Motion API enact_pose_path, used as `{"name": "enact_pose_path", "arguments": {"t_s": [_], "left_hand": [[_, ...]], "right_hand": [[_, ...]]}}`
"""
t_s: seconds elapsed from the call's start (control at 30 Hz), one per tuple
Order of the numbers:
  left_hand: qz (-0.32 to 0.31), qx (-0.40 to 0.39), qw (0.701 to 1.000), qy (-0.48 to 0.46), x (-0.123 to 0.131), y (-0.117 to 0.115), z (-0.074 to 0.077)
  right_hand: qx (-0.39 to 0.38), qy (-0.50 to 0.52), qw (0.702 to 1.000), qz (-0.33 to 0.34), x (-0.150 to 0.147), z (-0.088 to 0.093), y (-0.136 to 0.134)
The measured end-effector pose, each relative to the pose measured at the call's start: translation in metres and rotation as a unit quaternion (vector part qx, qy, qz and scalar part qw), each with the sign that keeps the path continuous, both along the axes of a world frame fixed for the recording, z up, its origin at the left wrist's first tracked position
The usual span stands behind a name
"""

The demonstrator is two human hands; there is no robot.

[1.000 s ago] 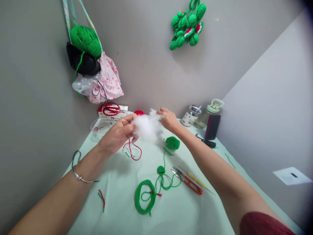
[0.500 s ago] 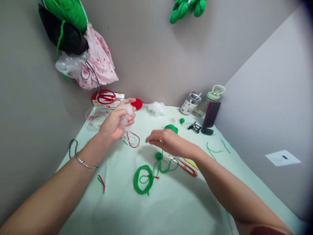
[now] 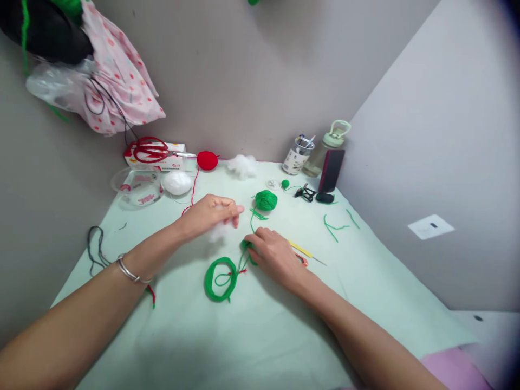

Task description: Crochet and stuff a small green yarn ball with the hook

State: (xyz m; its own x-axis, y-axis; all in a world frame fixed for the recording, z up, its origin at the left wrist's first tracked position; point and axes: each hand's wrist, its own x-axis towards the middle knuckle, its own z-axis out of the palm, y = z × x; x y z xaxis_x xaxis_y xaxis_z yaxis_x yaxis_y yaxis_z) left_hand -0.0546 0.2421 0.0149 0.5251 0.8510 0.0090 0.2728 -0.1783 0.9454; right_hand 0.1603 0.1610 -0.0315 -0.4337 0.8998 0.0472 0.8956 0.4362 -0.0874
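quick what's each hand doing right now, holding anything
Left hand: closed on a small tuft of white fibre stuffing.
Right hand: fingers down on a small green crocheted piece; whether it is gripped cannot be told.

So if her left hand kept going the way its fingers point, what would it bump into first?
Probably the green yarn ball: the left hand, holding a tuft of stuffing, points right and slightly away toward it. Depth is hard to judge.

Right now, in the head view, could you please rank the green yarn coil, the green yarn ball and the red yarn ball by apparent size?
1. green yarn coil, though nearest the camera.
2. green yarn ball and red yarn ball look alike; unranked.
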Motion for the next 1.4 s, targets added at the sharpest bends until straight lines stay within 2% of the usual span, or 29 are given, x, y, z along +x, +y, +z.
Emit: {"name": "enact_pose_path", "arguments": {"t_s": [0.1, 0.17, 0.27, 0.33, 0.43, 0.57, 0.67, 0.77, 0.83, 0.93, 1.0, 1.03, 1.07, 1.1, 1.13, 1.23, 1.27, 1.33, 1.4], "left_hand": [[-0.005, 0.019, 1.000, 0.019, 0.006, -0.003, -0.006], [-0.030, 0.007, 0.999, 0.017, 0.008, -0.003, -0.010], [-0.069, -0.017, 0.997, 0.006, 0.011, -0.003, -0.015], [-0.066, -0.026, 0.997, -0.005, 0.013, -0.005, -0.016], [-0.035, -0.031, 0.999, -0.021, 0.018, -0.013, -0.013], [0.009, -0.012, 0.999, -0.046, 0.025, -0.023, -0.009], [0.044, -0.004, 0.998, -0.041, 0.024, -0.021, -0.009], [0.064, -0.039, 0.996, -0.057, 0.020, -0.013, -0.015], [0.061, -0.074, 0.992, -0.076, 0.020, -0.010, -0.021], [0.050, -0.104, 0.989, -0.089, 0.023, -0.010, -0.029], [0.040, -0.115, 0.988, -0.091, 0.026, -0.013, -0.032], [0.035, -0.119, 0.988, -0.092, 0.027, -0.014, -0.032], [0.032, -0.123, 0.987, -0.095, 0.028, -0.015, -0.032], [0.031, -0.124, 0.987, -0.098, 0.028, -0.016, -0.032], [0.031, -0.125, 0.986, -0.102, 0.028, -0.017, -0.032], [0.036, -0.131, 0.984, -0.115, 0.028, -0.018, -0.031], [0.035, -0.136, 0.983, -0.119, 0.028, -0.019, -0.031], [0.044, -0.153, 0.978, -0.131, 0.030, -0.020, -0.030], [0.079, -0.167, 0.970, -0.156, 0.032, -0.021, -0.028]], "right_hand": [[0.053, 0.130, 0.990, -0.003, 0.008, -0.002, -0.002], [0.084, 0.247, 0.965, 0.015, 0.012, -0.001, -0.003], [0.086, 0.362, 0.928, 0.032, 0.013, 0.002, -0.004], [0.065, 0.413, 0.908, 0.015, 0.012, 0.006, -0.004], [-0.025, 0.499, 0.866, -0.026, 0.010, 0.012, -0.003], [-0.233, 0.566, 0.789, -0.055, 0.008, 0.016, -0.002], [-0.328, 0.541, 0.773, -0.046, 0.009, 0.018, -0.001], [-0.281, 0.549, 0.783, -0.080, 0.013, 0.021, 0.002], [-0.216, 0.587, 0.770, -0.128, 0.015, 0.022, 0.004], [-0.167, 0.673, 0.702, -0.161, 0.018, 0.026, 0.006], [-0.193, 0.721, 0.648, -0.152, 0.018, 0.029, 0.006], [-0.214, 0.733, 0.629, -0.148, 0.018, 0.030, 0.006], [-0.228, 0.734, 0.622, -0.150, 0.018, 0.031, 0.006], [-0.234, 0.724, 0.630, -0.156, 0.018, 0.031, 0.006], [-0.232, 0.704, 0.651, -0.163, 0.017, 0.030, 0.006], [-0.247, 0.598, 0.749, -0.142, 0.015, 0.027, 0.006], [-0.257, 0.567, 0.773, -0.125, 0.014, 0.026, 0.005], [-0.265, 0.539, 0.792, -0.108, 0.012, 0.023, 0.005], [-0.256, 0.559, 0.779, -0.123, 0.011, 0.021, 0.004]]}}
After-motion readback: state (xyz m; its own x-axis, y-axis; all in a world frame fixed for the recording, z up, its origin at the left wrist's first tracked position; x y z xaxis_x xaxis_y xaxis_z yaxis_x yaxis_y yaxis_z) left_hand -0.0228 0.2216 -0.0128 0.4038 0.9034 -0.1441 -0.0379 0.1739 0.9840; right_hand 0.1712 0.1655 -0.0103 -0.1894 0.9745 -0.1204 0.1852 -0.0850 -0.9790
